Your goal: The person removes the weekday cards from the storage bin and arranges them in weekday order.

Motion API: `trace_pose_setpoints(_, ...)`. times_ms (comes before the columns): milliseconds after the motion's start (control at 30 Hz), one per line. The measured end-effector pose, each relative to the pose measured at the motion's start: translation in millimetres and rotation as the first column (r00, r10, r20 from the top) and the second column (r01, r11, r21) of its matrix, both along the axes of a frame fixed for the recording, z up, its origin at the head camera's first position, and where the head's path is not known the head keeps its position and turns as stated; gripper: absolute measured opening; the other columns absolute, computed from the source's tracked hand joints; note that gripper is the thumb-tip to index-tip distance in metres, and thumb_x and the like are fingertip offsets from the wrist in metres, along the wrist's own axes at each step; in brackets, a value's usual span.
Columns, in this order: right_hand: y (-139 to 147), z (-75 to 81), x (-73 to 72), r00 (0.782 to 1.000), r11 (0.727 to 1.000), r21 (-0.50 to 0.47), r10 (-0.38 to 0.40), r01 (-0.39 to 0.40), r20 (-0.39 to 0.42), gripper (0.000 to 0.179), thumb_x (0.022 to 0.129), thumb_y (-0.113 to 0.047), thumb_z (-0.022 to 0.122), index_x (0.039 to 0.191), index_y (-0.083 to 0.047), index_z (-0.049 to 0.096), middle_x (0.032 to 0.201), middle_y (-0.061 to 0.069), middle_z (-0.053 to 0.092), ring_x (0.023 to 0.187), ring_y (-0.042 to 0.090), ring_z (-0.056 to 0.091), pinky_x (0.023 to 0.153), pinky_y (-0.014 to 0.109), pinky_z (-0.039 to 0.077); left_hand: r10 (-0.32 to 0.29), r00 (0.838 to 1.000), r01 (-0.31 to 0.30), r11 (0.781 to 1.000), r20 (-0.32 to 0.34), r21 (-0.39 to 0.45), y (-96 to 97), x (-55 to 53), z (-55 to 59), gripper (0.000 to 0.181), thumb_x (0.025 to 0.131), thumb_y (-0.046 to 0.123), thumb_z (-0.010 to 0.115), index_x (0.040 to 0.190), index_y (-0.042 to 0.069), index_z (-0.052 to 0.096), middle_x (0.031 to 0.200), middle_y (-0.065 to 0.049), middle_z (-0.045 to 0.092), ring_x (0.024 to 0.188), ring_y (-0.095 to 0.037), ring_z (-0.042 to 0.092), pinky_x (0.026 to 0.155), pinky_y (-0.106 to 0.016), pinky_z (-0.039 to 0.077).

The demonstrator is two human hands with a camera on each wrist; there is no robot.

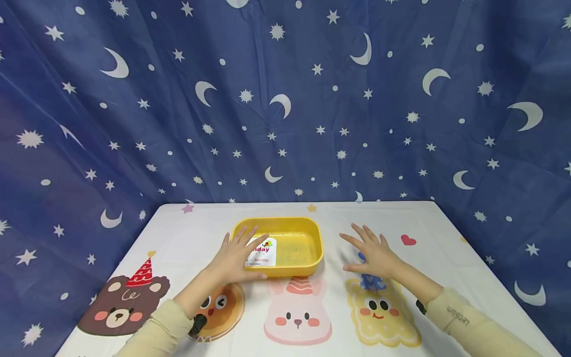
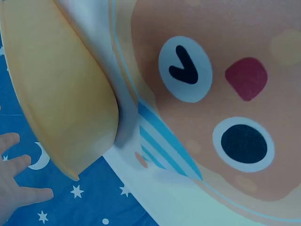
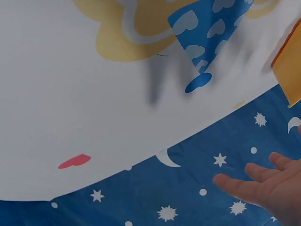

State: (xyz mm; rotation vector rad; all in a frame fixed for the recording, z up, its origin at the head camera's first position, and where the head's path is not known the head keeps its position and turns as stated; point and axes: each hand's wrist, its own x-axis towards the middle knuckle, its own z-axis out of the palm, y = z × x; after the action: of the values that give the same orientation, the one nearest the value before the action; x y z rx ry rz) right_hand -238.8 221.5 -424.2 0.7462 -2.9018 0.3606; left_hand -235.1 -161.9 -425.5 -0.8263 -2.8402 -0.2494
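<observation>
A yellow plastic basket-like tray [image 1: 294, 271] sits on the table, with a white card [image 1: 266, 253] printed "Monday" showing inside its left part. My left hand [image 1: 238, 260] is spread over the tray's left end and hides part of the card; whether it touches the rim I cannot tell. To the tray's right, my right hand [image 1: 372, 253] hovers above the tablecloth with fingers spread, holding nothing. The left wrist view shows the tray's side wall [image 2: 70, 94] near the left fingers [image 2: 28, 193]. In the right wrist view, the tray's corner [image 3: 290, 70] appears at the right edge.
The white tablecloth [image 1: 200, 223] carries cartoon prints, among them a bear [image 1: 125, 302], a rabbit [image 1: 298, 322] and a yellow biscuit face [image 1: 383, 322]. A blue curtain [image 1: 285, 99] with moons and stars hangs behind the table and along its sides.
</observation>
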Motion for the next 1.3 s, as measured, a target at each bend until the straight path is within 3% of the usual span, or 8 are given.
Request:
trace_pose_setpoints(167,0,1.1,-2.6,1.0,1.0,0.009,0.013,-0.013,0.002,0.076,0.075,-0.05,0.072,0.14,-0.023,0.044,0.149,0.022,0.032,0.131,0.052,0.033,0.091,0.078,0.033,0.008,1.0,-0.008,1.0,0.023,0.007,0.3,-0.7,5.1,0.091,0.07,0.066,0.068,0.145,0.028,0.035,0.153,-0.013,0.03,0.138,-0.041,0.028,0.105,-0.072,0.024)
trace_pose_setpoints(433,1,1.7,-2.9,0.999,0.999,0.029,0.046,-0.046,0.01,0.064,0.08,-0.042,0.072,0.134,-0.016,0.052,0.141,0.025,0.043,0.121,0.049,0.046,0.086,0.07,0.044,0.011,0.999,-0.011,1.0,0.043,0.013,1.2,-1.3,7.6,0.079,0.075,0.059,0.068,0.141,0.023,0.044,0.149,-0.015,0.037,0.132,-0.041,0.039,0.103,-0.062,0.038)
trace_pose_setpoints(533,-1,4.2,-5.7,0.998,0.998,0.024,0.057,-0.057,0.017,0.054,0.082,-0.033,0.072,0.128,-0.009,0.057,0.133,0.026,0.049,0.114,0.046,0.052,0.086,0.063,0.049,0.018,1.0,-0.019,1.0,0.013,0.023,1.8,-1.1,8.1,0.067,0.079,0.051,0.069,0.135,0.019,0.052,0.141,-0.016,0.047,0.126,-0.039,0.046,0.1,-0.057,0.043)
trace_pose_setpoints(700,-7,3.1,-9.4,0.999,0.999,-0.028,0.045,-0.044,0.028,0.041,0.083,-0.023,0.072,0.118,-0.004,0.062,0.12,0.019,0.06,0.109,0.038,0.058,0.091,0.052,0.051,0.015,0.995,-0.01,0.998,-0.097,0.054,2.4,-1.5,7.1,0.046,0.082,0.041,0.07,0.118,0.013,0.065,0.12,-0.012,0.064,0.112,-0.03,0.06,0.092,-0.047,0.052)
trace_pose_setpoints(1000,-22,7.0,-9.9,0.999,0.994,-0.102,0.047,-0.044,0.023,0.033,0.083,-0.019,0.071,0.112,-0.003,0.065,0.106,0.011,0.069,0.098,0.03,0.064,0.086,0.045,0.055,0.024,0.987,-0.002,0.991,-0.16,0.135,-0.6,0.7,9.8,0.022,0.084,0.027,0.07,0.1,0.012,0.071,0.1,-0.005,0.071,0.097,-0.024,0.065,0.083,-0.042,0.056)
trace_pose_setpoints(1167,-34,16.9,-13.5,0.997,0.988,-0.135,0.075,-0.074,0.002,0.029,0.084,-0.016,0.07,0.11,-0.002,0.066,0.104,0.011,0.069,0.092,0.029,0.064,0.081,0.043,0.056,0.094,0.986,-0.067,0.981,-0.141,0.182,-8.2,-3.4,13.8,0.024,0.085,0.027,0.07,0.104,0.012,0.071,0.104,-0.007,0.07,0.099,-0.028,0.065,0.081,-0.046,0.056)
trace_pose_setpoints(1300,-47,23.1,-16.0,0.995,0.985,-0.145,0.095,-0.089,0.034,0.029,0.085,-0.015,0.07,0.11,-0.001,0.065,0.106,0.013,0.069,0.091,0.029,0.064,0.08,0.041,0.057,0.2,0.977,-0.176,0.951,-0.071,0.252,-19.2,-4.4,14.9,0.026,0.088,0.023,0.067,0.111,0.01,0.069,0.111,-0.011,0.069,0.103,-0.032,0.064,0.083,-0.049,0.055)
